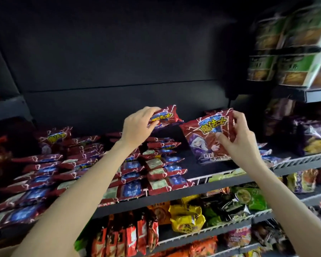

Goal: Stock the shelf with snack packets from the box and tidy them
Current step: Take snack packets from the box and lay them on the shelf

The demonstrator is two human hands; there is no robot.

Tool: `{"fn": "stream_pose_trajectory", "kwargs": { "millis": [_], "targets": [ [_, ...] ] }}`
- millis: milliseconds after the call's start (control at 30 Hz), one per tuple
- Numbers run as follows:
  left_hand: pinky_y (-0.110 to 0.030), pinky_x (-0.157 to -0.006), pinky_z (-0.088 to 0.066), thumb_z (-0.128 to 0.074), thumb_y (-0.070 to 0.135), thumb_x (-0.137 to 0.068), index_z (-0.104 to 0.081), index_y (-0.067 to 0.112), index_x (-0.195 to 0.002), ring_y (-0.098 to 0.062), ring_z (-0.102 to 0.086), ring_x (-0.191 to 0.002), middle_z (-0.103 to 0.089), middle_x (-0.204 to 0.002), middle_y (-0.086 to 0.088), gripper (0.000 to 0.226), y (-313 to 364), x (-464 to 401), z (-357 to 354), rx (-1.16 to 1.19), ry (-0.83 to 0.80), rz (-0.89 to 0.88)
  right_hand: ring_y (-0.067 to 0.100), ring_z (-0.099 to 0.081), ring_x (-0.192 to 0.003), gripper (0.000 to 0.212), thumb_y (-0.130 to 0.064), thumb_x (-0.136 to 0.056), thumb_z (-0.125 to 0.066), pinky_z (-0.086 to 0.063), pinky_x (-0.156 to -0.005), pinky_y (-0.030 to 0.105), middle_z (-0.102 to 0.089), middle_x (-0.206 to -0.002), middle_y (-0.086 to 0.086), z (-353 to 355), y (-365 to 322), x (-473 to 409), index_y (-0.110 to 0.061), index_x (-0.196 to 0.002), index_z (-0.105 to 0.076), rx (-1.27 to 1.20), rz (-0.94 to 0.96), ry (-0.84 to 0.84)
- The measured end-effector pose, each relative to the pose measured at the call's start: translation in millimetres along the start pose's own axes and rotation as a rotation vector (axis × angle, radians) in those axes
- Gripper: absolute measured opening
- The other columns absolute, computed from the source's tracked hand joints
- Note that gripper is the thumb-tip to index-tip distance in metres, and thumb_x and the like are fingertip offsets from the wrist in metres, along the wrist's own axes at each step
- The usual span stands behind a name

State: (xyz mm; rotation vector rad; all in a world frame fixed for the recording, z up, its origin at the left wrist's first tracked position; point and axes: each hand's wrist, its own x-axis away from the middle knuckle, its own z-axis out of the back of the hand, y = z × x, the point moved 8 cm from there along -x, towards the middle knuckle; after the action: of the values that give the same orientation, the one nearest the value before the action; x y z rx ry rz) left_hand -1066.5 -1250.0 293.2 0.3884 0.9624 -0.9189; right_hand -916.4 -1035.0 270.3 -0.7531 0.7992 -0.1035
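While the left hand (pixel 137 125) pinches one red packet (pixel 164 116) and the right hand (pixel 237 134) grips another (pixel 209 134), each should settle flat onto the shelf (pixel 174 196) gap just below the grips.

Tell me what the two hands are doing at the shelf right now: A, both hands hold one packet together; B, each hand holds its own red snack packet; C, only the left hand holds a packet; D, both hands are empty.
B: the left hand grips one red packet above the stacked rows, while the right hand pinches a second red packet held upright over the shelf.
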Motion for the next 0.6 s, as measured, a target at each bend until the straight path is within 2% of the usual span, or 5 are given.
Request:
{"fn": "stream_pose_trajectory", "kwargs": {
  "millis": [167,333,467,533,600],
  "targets": [
    [-0.026,-0.053,-0.053,-0.076,0.019,-0.077,-0.062,0.02,-0.116,-0.015,-0.069,-0.075,-0.068,-0.101,0.006,0.042,-24.0,-16.1,-80.6,-0.083,-0.218,-0.068,-0.004,-0.059,-0.074,0.054,-0.011,-0.087,-0.066,-0.043,-0.064,0.006,-0.061,-0.087,-0.012,-9.8,17.6,-41.6,-0.017,-0.132,-0.037,0.011,0.022,0.047],
    [-0.031,-0.079,-0.05,-0.047,0.027,-0.097,-0.042,0.029,-0.137,-0.015,-0.056,-0.113,-0.05,-0.134,0.009,0.04,-47.9,5.0,-157.1,-0.203,-0.604,-0.035,0.005,-0.064,-0.089,0.047,-0.012,-0.085,-0.067,-0.05,-0.081,0.026,-0.064,-0.096,-0.013,-32.9,33.0,-95.7,-0.022,-0.124,-0.042,-0.085,0.003,0.102],
    [-0.034,-0.092,-0.046,-0.038,0.038,-0.099,-0.037,0.028,-0.141,-0.018,-0.049,-0.122,-0.045,-0.141,0.005,0.043,-64.5,22.6,-181.2,-0.125,-0.821,0.032,0.014,-0.065,-0.098,0.037,-0.01,-0.084,-0.069,-0.052,-0.091,0.039,-0.067,-0.103,-0.006,-89.0,58.9,-141.4,-0.018,-0.115,-0.052,-0.302,-0.077,0.045],
    [-0.034,-0.095,-0.043,-0.031,0.051,-0.098,-0.028,0.028,-0.146,-0.02,-0.046,-0.125,-0.044,-0.143,0.002,0.054,-68.9,29.8,-181.4,-0.114,-0.952,0.034,0.011,-0.066,-0.096,0.039,-0.008,-0.084,-0.069,-0.054,-0.088,0.031,-0.067,-0.106,-0.002,-127.2,67.3,-155.5,-0.011,-0.12,-0.055,-0.451,-0.162,-0.015],
    [-0.034,-0.097,-0.041,-0.03,0.053,-0.097,-0.019,0.027,-0.149,-0.022,-0.043,-0.128,-0.04,-0.145,-0.001,0.059,-70.5,33.7,-173.9,-0.142,-0.983,0.043,0.003,-0.067,-0.088,0.035,-0.006,-0.084,-0.069,-0.054,-0.081,0.022,-0.067,-0.102,-0.003,-168.0,67.4,-164.0,-0.01,-0.116,-0.057,-0.574,-0.188,-0.094]
  ]
}}
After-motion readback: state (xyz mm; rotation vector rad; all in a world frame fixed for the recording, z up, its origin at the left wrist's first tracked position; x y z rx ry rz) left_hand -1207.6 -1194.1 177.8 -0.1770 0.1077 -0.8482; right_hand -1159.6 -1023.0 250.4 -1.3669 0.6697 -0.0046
